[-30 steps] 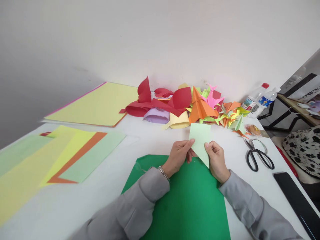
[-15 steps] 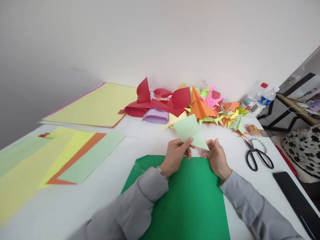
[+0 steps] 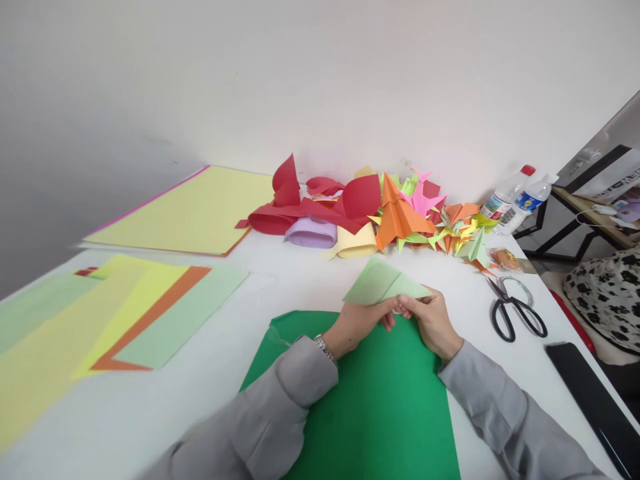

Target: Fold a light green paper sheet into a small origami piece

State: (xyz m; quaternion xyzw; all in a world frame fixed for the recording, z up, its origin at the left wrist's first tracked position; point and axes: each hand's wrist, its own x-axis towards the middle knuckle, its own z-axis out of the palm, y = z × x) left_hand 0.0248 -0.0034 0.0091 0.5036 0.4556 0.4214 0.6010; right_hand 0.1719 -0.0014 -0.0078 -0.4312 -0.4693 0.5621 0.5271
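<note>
A pale green sheet of paper (image 3: 383,283), with a crease line running across it, is held up over the far edge of a large green sheet (image 3: 380,400). My left hand (image 3: 361,323) pinches its lower edge, the thumb pointing right. My right hand (image 3: 433,319) grips the same paper near its right corner, thumb and fingers closed. The two thumbs nearly meet at the lower edge. Some fingertips are hidden behind the paper and the hands.
Coloured sheets (image 3: 165,320) lie at left, with a big yellow sheet (image 3: 200,207) behind. Red paper shapes (image 3: 320,207) and folded paper planes (image 3: 400,213) line the wall. Scissors (image 3: 515,313), a black flat object (image 3: 590,400) and two bottles (image 3: 520,200) are at right.
The pale green paper has tipped down and turned, lying lower and wider across my hands. My hands have come together, the left moving right until the thumbs nearly touch.
</note>
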